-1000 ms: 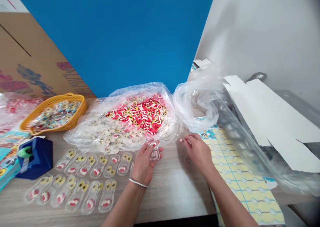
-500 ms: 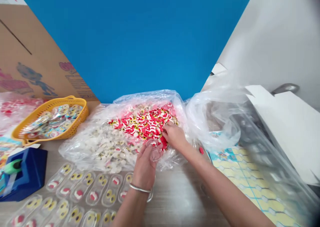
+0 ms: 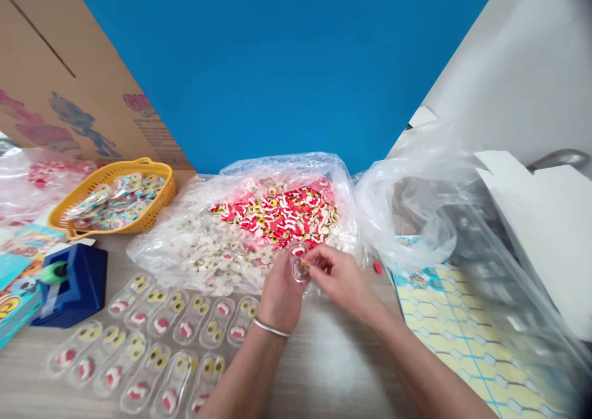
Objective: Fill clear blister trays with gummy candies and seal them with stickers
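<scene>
My left hand is closed around a small clear plastic tray, tilted up in front of the pile. A red-and-white mouth-shaped piece lies in the tray's upper end. At the tray's right side, my right hand pinches a small yellow eye piece over the tray. Just behind both hands, an open clear plastic bag bears a heap of loose red, white and yellow pieces. Rows of similar clear trays, with yellow eyes and red-and-white mouths in them, lie on the table at the left.
A yellow basket of packed pieces stands at the left, behind a blue tape dispenser. Yellow printed sheets lie at the right under clear plastic. One red piece lies alone beside the bag. A blue panel rises behind.
My right hand has come from the heap to the tray in my left hand. A red-and-white mouth piece now shows in that tray. The camera view has shifted slightly.
</scene>
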Tool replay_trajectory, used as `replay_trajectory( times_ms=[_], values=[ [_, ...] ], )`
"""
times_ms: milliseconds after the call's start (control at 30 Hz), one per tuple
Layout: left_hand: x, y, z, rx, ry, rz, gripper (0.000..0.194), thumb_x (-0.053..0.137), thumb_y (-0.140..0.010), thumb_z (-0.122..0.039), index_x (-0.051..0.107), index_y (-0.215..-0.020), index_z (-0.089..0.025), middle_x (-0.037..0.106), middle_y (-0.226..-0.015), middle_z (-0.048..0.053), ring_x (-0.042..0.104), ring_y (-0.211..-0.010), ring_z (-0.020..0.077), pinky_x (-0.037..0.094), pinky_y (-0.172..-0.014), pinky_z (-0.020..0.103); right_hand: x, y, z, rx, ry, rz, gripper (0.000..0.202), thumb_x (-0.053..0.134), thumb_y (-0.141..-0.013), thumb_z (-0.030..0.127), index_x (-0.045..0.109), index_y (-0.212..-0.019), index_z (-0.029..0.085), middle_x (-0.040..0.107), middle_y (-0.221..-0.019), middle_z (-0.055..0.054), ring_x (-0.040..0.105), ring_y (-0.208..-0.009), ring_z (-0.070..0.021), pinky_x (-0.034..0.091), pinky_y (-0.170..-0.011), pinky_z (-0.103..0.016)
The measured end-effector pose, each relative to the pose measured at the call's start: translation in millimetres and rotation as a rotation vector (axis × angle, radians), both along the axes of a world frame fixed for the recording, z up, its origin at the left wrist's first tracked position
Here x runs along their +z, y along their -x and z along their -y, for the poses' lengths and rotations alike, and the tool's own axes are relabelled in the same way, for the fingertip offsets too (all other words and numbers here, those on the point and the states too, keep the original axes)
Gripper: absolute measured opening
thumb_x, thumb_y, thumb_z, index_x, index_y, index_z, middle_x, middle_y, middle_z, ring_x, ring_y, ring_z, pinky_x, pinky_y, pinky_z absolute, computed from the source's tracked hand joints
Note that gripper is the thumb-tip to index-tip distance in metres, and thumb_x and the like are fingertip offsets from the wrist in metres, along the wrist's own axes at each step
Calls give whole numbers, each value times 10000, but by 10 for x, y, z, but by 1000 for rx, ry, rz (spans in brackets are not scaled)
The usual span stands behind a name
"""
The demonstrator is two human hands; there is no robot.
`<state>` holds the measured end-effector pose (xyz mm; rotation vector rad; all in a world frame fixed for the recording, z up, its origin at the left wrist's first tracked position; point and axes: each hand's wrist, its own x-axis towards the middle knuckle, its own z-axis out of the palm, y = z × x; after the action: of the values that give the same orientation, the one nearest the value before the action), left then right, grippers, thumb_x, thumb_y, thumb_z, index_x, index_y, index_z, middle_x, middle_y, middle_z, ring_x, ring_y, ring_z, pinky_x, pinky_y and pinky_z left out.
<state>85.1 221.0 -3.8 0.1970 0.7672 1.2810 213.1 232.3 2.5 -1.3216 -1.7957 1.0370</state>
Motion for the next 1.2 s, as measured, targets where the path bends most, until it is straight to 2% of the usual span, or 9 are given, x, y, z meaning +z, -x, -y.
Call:
replay_trajectory(
  times_ms=[167, 300, 433, 500, 667, 800, 933, 1033, 1200],
  values=[
    [-12, -90, 67, 6, -35, -50, 181, 674, -800, -246, 658, -966, -177, 690, -926, 24, 644, -841, 138, 487, -775, 244, -8, 81, 253, 8, -170, 247, 142, 549, -890, 131, 666, -867, 209, 628, -916, -37, 597, -843, -165, 449, -740, -275],
    [-10, -113, 102, 37, -16, -65, 160, 651, -810, -239, 653, -961, -185, 687, -918, 26, 649, -840, 146, 488, -742, 245, -15, 50, 322, -42, -203, 219, 171, 537, -915, 191, 667, -1021, 222, 619, -1004, -65, 605, -875, -179, 468, -767, -295],
    [24, -145, 115, 72, -36, -31, 154, 616, -837, -244, 651, -979, -194, 690, -1031, 66, 652, -1006, 195, 504, -844, 298, -131, 58, 399, -285, -69, 30, 163, 558, -898, 255, 614, -1040, 196, 645, -900, -48, 605, -747, -169, 472, -679, -282],
    [34, -162, 129, 94, -22, -34, 166, 620, -830, -243, 641, -988, -197, 691, -1047, 67, 651, -1040, 205, 505, -871, 312, -205, 73, 409, -308, 60, -93, 123, 536, -897, 265, 597, -973, 190, 646, -783, -17, 592, -659, -156, 459, -608, -261],
    [36, -67, 229, 35, -5, -80, 219, 618, -856, -322, 634, -1041, -207, 698, -1109, 78, 653, -1072, 217, 523, -868, 324, -154, -43, 259, -195, 39, -57, 202, 479, -858, 165, 663, -936, 192, 700, -829, -21, 630, -733, -159, 465, -666, -256],
    [86, 134, 321, -162, 97, -247, 318, 647, -839, -431, 668, -1031, -178, 710, -1105, 123, 699, -953, 255, 574, -745, 369, 97, -217, 51, 126, -66, 201, 327, 478, -825, 92, 735, -970, 231, 725, -891, -18, 636, -816, -163, 449, -754, -265],
    [111, 249, 358, -315, 177, -300, 356, 789, -718, -333, 687, -1016, -167, 740, -944, 109, 731, -746, 242, 580, -662, 358, 269, -220, -131, 384, -89, 280, 328, 485, -837, 82, 754, -911, 254, 709, -804, 15, 613, -747, -138, 425, -708, -236],
    [65, 266, 340, -304, 178, -301, 355, 814, -685, -289, 697, -997, -167, 740, -940, 99, 735, -739, 236, 579, -649, 336, 281, -195, -298, 467, -65, 281, 277, 491, -875, 120, 735, -911, 246, 697, -795, 27, 603, -725, -128, 413, -678, -221],
    [-20, 277, 267, -145, 178, -268, 374, 819, -681, -319, 669, -999, -192, 741, -986, 64, 737, -857, 243, 580, -746, 330, 71, -290, -641, -15, -180, 641, 177, 500, -899, 159, 673, -887, 194, 674, -896, -52, 603, -804, -173, 404, -708, -261]
  ],
)
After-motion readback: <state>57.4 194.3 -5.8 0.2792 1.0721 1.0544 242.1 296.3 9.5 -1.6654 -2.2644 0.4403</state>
